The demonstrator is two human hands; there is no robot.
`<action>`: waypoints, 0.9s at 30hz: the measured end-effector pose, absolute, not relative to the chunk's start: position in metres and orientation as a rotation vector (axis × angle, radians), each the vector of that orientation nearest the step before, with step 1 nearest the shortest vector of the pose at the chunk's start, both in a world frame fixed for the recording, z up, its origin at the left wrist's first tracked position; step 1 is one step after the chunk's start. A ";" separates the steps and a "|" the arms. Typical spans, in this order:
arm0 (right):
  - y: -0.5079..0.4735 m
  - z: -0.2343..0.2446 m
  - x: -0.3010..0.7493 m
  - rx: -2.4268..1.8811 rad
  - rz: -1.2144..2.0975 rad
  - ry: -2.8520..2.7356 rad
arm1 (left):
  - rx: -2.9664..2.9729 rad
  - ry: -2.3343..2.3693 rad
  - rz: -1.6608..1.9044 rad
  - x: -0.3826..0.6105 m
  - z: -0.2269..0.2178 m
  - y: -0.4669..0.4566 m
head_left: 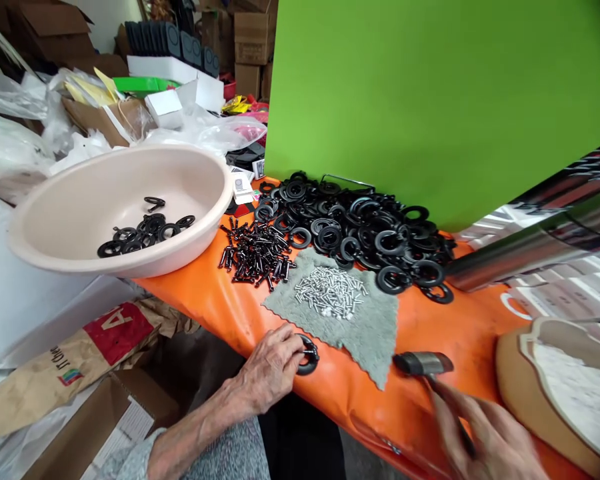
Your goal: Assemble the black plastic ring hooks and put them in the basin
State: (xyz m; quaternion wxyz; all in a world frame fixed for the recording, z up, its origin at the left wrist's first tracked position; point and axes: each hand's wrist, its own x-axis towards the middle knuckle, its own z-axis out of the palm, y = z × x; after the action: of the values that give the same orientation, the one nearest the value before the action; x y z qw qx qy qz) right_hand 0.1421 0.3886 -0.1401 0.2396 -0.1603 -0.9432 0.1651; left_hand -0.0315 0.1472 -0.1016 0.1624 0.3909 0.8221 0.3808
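Note:
My left hand (pixel 273 367) is closed on a black ring (pixel 309 360) at the front edge of the orange-covered table (pixel 220 300). My right hand (pixel 485 427), slightly blurred, grips the handle of a small hammer (pixel 425 363) whose head has a black end and a metal end. Between the hands and a little farther off, a grey-green cloth (pixel 380 320) carries a heap of small silver pins (pixel 330 292). Left of the cloth lies a pile of short black pieces (pixel 257 250). Behind it spreads a large heap of black rings (pixel 355 227).
A large beige basin (pixel 80 180) at left holds several black rings with pieces attached. A tan tub (pixel 515 367) of white powder stands at right, near a shiny metal post (pixel 530 247). A green panel (pixel 430 100) closes off the back. Cartons and plastic bags crowd the left.

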 end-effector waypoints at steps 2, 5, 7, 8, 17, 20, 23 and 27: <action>0.372 -0.126 0.105 -0.418 0.513 -2.479 | 1.065 2.324 1.149 -0.032 -0.098 0.147; 0.360 -0.125 0.054 -0.349 0.579 -2.500 | 0.926 2.314 1.230 -0.034 -0.089 0.146; 0.358 -0.132 0.031 -0.339 0.567 -2.521 | 0.856 2.308 1.261 -0.035 -0.085 0.145; 0.358 -0.135 0.023 -0.335 0.551 -2.536 | 0.830 2.298 1.277 -0.036 -0.083 0.144; 0.358 -0.148 0.015 -0.343 0.490 -2.553 | 0.480 1.912 1.535 -0.043 -0.076 0.145; 0.359 -0.148 0.017 -0.319 0.528 -2.546 | 0.428 1.824 1.570 -0.043 -0.073 0.146; 0.361 -0.148 0.020 -0.290 0.559 -2.568 | 0.405 1.803 1.591 -0.043 -0.072 0.145; 0.359 -0.145 0.023 -0.327 0.570 -2.561 | 0.379 1.807 1.597 -0.044 -0.072 0.143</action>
State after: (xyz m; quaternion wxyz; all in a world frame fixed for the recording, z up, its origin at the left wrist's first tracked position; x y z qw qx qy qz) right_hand 0.0231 0.3592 -0.1453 0.2461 -0.1199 -0.9388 0.2091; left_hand -0.0441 0.1430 -0.0720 0.3430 0.1459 0.6952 0.6146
